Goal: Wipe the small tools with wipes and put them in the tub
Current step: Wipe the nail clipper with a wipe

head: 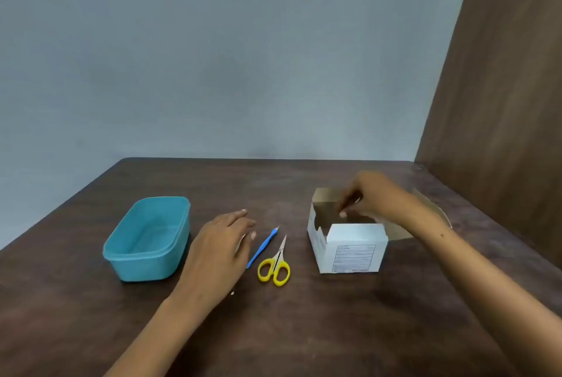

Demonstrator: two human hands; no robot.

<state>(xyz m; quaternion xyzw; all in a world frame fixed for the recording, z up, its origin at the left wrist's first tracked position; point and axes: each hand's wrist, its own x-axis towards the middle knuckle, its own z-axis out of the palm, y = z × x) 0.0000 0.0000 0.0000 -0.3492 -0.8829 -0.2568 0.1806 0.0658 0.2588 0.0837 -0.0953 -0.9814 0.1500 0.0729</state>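
A teal plastic tub (pixel 148 238) stands on the left of the dark wooden table (pixel 304 315), with nothing in it. To its right lie a blue-handled pointed tool (pixel 264 245) and small yellow-handled scissors (pixel 276 265), side by side. My left hand (pixel 220 250) hovers flat just left of the blue tool, fingers straight; something pale shows under it, too hidden to name. My right hand (pixel 369 198) reaches down into an open white cardboard box (pixel 349 247), fingers curled inside it. What the fingers touch is hidden.
The box's flap (pixel 431 218) lies open behind my right forearm. A grey wall runs along the table's far edge and a brown wooden panel (pixel 501 87) stands on the right. A tiny pale speck (pixel 232 293) lies near my left wrist.
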